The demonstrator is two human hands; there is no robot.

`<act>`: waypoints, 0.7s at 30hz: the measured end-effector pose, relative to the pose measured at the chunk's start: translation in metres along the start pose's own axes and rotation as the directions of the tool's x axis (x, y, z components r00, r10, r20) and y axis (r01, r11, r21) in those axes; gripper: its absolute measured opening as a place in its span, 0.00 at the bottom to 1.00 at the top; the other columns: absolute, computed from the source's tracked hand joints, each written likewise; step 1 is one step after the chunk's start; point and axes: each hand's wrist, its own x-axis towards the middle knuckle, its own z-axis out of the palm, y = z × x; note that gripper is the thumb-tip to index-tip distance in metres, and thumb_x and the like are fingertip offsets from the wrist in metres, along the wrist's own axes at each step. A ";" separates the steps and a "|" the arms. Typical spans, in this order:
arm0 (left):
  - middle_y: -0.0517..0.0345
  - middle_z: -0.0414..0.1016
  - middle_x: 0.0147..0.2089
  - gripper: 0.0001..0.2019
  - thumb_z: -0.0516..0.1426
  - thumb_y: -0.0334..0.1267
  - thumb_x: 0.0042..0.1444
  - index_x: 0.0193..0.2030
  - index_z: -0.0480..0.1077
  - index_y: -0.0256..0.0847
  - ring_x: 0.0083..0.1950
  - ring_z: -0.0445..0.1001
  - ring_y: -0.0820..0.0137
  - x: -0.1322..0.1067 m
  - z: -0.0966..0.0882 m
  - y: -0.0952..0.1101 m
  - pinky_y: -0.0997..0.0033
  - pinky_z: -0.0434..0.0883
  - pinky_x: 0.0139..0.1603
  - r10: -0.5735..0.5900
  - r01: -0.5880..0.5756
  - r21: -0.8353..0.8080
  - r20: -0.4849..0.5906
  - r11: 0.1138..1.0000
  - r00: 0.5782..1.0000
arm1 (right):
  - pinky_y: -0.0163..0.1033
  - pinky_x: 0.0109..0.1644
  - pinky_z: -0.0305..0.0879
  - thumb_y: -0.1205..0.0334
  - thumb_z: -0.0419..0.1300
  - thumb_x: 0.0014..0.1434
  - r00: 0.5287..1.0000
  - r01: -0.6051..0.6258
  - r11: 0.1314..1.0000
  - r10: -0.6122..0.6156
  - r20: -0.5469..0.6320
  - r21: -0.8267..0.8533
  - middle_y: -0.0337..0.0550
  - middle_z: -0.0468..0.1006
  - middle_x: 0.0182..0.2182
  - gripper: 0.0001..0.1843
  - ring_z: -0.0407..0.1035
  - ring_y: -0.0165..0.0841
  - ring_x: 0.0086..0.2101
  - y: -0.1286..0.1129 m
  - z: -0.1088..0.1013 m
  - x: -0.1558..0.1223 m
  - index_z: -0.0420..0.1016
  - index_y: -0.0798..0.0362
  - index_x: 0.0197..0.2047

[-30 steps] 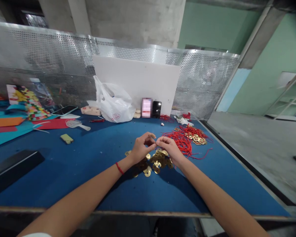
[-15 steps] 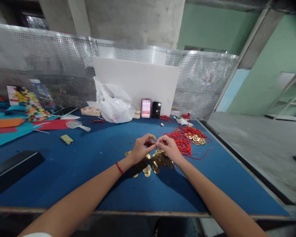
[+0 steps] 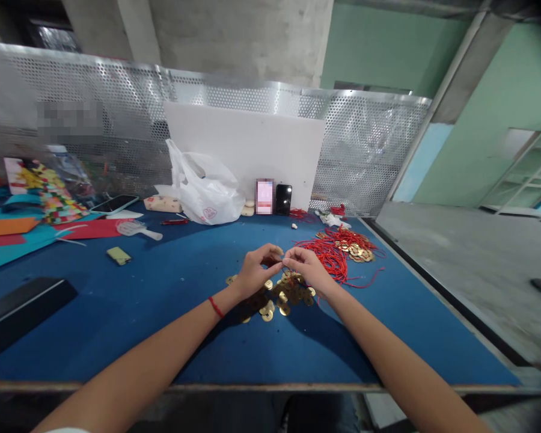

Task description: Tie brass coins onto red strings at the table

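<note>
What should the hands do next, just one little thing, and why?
Perhaps the right hand should pull gently outward while the left hand holds firm. Their fingertips meet above the coins and seem to pinch something thin, too small to make out; a gentle pull might show whether it is secure.

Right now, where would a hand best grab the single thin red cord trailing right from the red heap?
Probably by the outer end of the thin red cord, pinched between finger and thumb from the right: that part strays over the blue tabletop, while its other end runs into the tangled red heap, where strands overlap.
</note>
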 end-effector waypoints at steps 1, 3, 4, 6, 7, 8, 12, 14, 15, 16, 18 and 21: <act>0.59 0.75 0.32 0.11 0.61 0.41 0.52 0.40 0.70 0.39 0.32 0.74 0.72 0.000 0.000 0.000 0.73 0.72 0.34 -0.001 0.001 0.001 -0.001 1.000 1.000 | 0.33 0.29 0.50 0.52 0.65 0.48 1.000 -0.018 1.000 0.018 0.004 0.019 0.34 0.65 0.20 0.14 0.56 0.26 0.24 -0.001 0.000 0.000 0.70 0.53 0.26; 0.58 0.75 0.32 0.11 0.62 0.41 0.51 0.39 0.70 0.39 0.33 0.74 0.72 0.000 0.000 0.001 0.73 0.72 0.35 -0.003 0.003 -0.004 -0.008 1.000 1.000 | 0.33 0.29 0.51 0.51 0.65 0.47 0.999 -0.047 0.997 0.047 0.001 0.056 0.34 0.66 0.21 0.15 0.56 0.26 0.24 -0.002 0.001 -0.001 0.70 0.53 0.25; 0.58 0.76 0.32 0.11 0.62 0.41 0.51 0.39 0.70 0.39 0.33 0.75 0.72 0.000 0.000 0.001 0.73 0.72 0.35 0.000 0.000 -0.007 -0.014 1.000 1.000 | 0.33 0.30 0.52 0.51 0.66 0.46 0.998 -0.062 0.995 0.062 -0.003 0.075 0.35 0.67 0.21 0.15 0.57 0.26 0.25 -0.002 0.001 0.000 0.70 0.53 0.25; 0.58 0.76 0.33 0.11 0.62 0.41 0.52 0.39 0.71 0.39 0.33 0.75 0.72 0.001 0.000 0.001 0.74 0.72 0.35 0.012 -0.012 -0.005 -0.021 1.000 1.000 | 0.33 0.31 0.52 0.51 0.67 0.44 0.996 -0.082 0.991 0.085 -0.021 0.108 0.35 0.68 0.22 0.15 0.58 0.26 0.25 -0.002 0.001 0.000 0.70 0.53 0.25; 0.58 0.76 0.33 0.10 0.61 0.41 0.52 0.38 0.71 0.39 0.33 0.75 0.72 0.001 0.000 0.001 0.74 0.72 0.35 0.018 -0.018 0.000 -0.022 1.000 1.000 | 0.33 0.31 0.53 0.51 0.67 0.43 0.995 -0.086 0.989 0.091 -0.033 0.119 0.35 0.68 0.22 0.15 0.58 0.26 0.25 -0.001 0.002 0.001 0.71 0.53 0.25; 0.58 0.76 0.33 0.10 0.61 0.41 0.52 0.38 0.72 0.39 0.33 0.74 0.72 0.001 0.000 0.001 0.74 0.72 0.34 0.025 -0.025 0.005 -0.022 1.000 0.999 | 0.33 0.31 0.53 0.52 0.68 0.43 0.995 -0.087 0.988 0.093 -0.045 0.129 0.35 0.68 0.22 0.15 0.58 0.26 0.26 0.000 0.002 0.001 0.71 0.53 0.25; 0.57 0.76 0.33 0.09 0.60 0.42 0.54 0.38 0.73 0.39 0.33 0.74 0.72 0.001 0.000 0.002 0.75 0.72 0.34 0.042 -0.042 0.017 -0.015 0.999 0.999 | 0.34 0.32 0.53 0.52 0.69 0.41 0.993 -0.091 0.980 0.103 -0.063 0.177 0.35 0.69 0.23 0.15 0.59 0.27 0.26 0.005 0.000 0.002 0.72 0.53 0.25; 0.57 0.77 0.33 0.09 0.60 0.41 0.53 0.37 0.73 0.39 0.33 0.74 0.72 0.002 0.000 0.003 0.74 0.72 0.34 0.043 -0.043 0.017 -0.019 0.999 0.999 | 0.34 0.32 0.53 0.52 0.68 0.42 0.990 -0.110 0.973 0.125 -0.064 0.204 0.35 0.68 0.22 0.14 0.58 0.26 0.26 0.007 -0.001 0.003 0.72 0.53 0.25; 0.56 0.77 0.33 0.09 0.61 0.41 0.53 0.36 0.73 0.38 0.33 0.75 0.72 0.002 0.000 0.004 0.74 0.72 0.34 0.042 -0.041 0.012 -0.026 0.999 0.999 | 0.34 0.31 0.53 0.53 0.68 0.42 0.988 -0.118 0.968 0.136 -0.068 0.219 0.34 0.68 0.22 0.14 0.58 0.26 0.25 0.007 -0.001 0.003 0.72 0.53 0.25; 0.56 0.77 0.33 0.09 0.61 0.41 0.52 0.36 0.74 0.38 0.33 0.75 0.71 0.002 0.000 0.004 0.74 0.72 0.34 0.038 -0.038 0.005 -0.038 0.999 0.999 | 0.34 0.31 0.53 0.53 0.69 0.41 0.986 -0.126 0.963 0.147 -0.075 0.238 0.34 0.67 0.21 0.14 0.57 0.26 0.25 0.008 -0.002 0.003 0.72 0.53 0.25; 0.56 0.77 0.33 0.08 0.62 0.41 0.51 0.35 0.74 0.38 0.32 0.75 0.71 0.002 0.000 0.005 0.74 0.72 0.34 0.026 -0.026 -0.003 -0.065 1.000 0.998 | 0.34 0.30 0.54 0.53 0.69 0.40 0.980 -0.131 0.946 0.169 -0.108 0.297 0.34 0.66 0.20 0.15 0.57 0.25 0.24 0.009 -0.003 0.005 0.71 0.54 0.24; 0.56 0.78 0.34 0.08 0.62 0.40 0.50 0.35 0.74 0.38 0.34 0.75 0.70 0.003 -0.001 0.003 0.73 0.73 0.35 0.007 -0.007 -0.002 -0.109 1.000 0.994 | 0.34 0.30 0.57 0.53 0.71 0.37 0.953 -0.112 0.907 0.214 -0.214 0.407 0.34 0.66 0.20 0.17 0.59 0.25 0.23 0.011 -0.009 0.007 0.70 0.53 0.24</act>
